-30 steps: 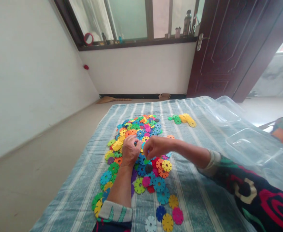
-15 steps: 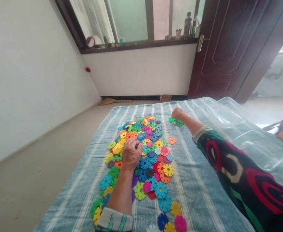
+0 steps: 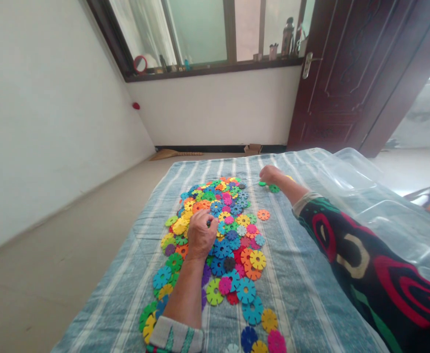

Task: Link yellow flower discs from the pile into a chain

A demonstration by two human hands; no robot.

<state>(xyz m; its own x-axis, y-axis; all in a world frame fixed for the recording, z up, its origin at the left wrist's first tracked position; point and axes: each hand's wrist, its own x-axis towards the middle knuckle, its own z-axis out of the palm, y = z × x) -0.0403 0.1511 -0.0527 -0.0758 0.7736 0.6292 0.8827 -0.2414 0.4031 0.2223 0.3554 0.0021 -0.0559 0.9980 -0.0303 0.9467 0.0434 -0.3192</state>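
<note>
The notched green disc (image 3: 274,188) could be nudged by the low right hand (image 3: 271,175), curled like the left hand (image 3: 201,229), their contents unclear.

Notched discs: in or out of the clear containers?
Out: the colorful notched discs lie spread across the striped cloth, apart from the clear containers.

left grip (image 3: 202,229) curled inward | right grip (image 3: 271,175) lowered, arm outstretched

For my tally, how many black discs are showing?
2: the near black disc in the closer half of the pile, the far black disc at its far right. More may be hidden; the dark spot by the left hand is unclear.
</note>
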